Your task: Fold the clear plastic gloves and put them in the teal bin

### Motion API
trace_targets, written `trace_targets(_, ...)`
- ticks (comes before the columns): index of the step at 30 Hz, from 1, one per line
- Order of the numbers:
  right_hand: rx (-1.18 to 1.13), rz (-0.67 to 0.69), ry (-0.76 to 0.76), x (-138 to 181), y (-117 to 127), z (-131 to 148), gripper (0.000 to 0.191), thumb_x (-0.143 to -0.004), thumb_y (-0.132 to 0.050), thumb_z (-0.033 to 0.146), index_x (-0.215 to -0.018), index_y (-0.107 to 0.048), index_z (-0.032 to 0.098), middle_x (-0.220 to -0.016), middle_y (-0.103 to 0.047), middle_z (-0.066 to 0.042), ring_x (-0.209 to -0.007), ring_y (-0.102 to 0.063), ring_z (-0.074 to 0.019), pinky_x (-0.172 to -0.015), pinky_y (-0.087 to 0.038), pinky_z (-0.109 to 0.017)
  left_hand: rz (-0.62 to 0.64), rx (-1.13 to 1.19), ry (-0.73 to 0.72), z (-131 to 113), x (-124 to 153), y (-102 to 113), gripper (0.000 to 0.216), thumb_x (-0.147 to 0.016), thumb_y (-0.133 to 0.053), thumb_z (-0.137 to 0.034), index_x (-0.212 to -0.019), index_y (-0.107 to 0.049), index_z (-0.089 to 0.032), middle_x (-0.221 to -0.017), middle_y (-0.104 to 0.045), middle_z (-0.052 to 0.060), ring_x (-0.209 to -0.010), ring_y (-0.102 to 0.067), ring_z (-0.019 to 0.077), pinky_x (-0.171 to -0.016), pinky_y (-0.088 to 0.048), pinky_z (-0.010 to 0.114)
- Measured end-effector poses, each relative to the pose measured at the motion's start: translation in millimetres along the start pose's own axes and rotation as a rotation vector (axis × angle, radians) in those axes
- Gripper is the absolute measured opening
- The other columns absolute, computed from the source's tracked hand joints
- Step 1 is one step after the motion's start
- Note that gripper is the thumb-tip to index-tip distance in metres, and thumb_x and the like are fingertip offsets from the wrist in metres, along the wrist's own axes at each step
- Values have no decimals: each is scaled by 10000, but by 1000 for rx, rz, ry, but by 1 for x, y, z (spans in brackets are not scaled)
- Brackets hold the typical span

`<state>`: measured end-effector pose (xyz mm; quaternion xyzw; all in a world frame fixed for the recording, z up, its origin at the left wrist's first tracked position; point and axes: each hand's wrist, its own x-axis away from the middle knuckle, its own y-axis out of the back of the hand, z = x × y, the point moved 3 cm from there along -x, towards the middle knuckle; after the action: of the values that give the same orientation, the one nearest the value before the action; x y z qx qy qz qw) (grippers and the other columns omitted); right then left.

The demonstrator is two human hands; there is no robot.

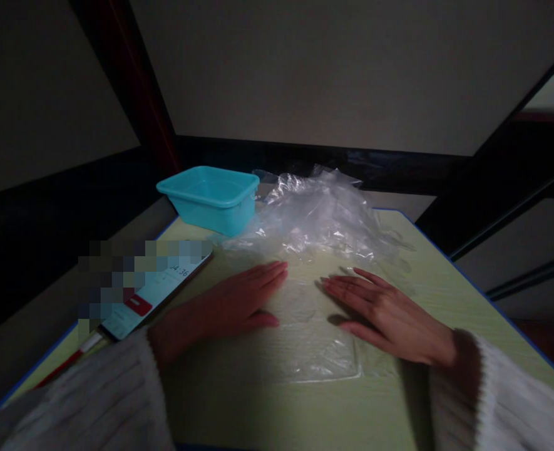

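A clear plastic bag (pixel 312 351) lies flat on the table in front of me, its lower edge shining. Over its left side is my left hand (pixel 239 297), palm down with fingers stretched out and thumb apart. My right hand (pixel 377 307) is over the bag's right side, also palm down, its fingers spread. Neither hand grips anything; whether the palms press on the bag cannot be made out. Just beyond the fingers rises a crumpled heap of clear plastic bags (pixel 323 210).
A turquoise plastic basin (pixel 236 213) stands at the back left. A lit phone (pixel 164 285) lies along the left side, with a red and white cable (pixel 70 363) near its lower end. The pale table (pixel 427 275) has a blue edge, and a wall panel rises behind it.
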<state>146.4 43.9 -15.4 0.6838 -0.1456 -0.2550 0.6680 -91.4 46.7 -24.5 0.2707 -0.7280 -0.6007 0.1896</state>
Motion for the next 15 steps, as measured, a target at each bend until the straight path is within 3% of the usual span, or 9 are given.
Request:
trace_targets(5, 23, -100, -25, 1, 5, -2, 370, -928, -321, 216, -1215, -530, 112, -1144, -638, -141, -1066, -595, -234, -960, -416, -509, -130, -5, -171, -22, -4, 8, 412, -932, -436, -290, -1277, -449, -65, -1370, -442, 184, -1282, -389, 258, -1074, -268, 389)
trace_targets(9, 12, -168, -3, 0, 7, -1, 356, -906, -333, 191, -1166, -569, 132, -1091, -666, -123, -1020, -620, -229, -935, -446, -497, -236, -4, -282, -34, -3, 12, 270, -926, -373, -172, -1041, -600, -82, -1009, -683, 140, -940, -608, 237, -903, -429, 389)
trace_targets(12, 13, -165, 12, -1, 8, 1, 345, -908, -336, 185, -1145, -580, 128, -1080, -674, -116, -1011, -626, -228, -930, -456, -492, -246, 38, -343, -37, -3, 9, 257, -881, -380, -119, -964, -620, -74, -829, -695, 116, -765, -602, 217, -812, -460, 378)
trace_targets(15, 15, -146, 26, -2, 7, 3, 336, -916, -334, 192, -1128, -581, 109, -1080, -674, -121, -1006, -628, -227, -927, -464, -486, -264, 80, -358, -39, -3, 5, 250, -856, -381, -116, -908, -626, -99, -784, -685, 105, -741, -596, 205, -793, -461, 358)
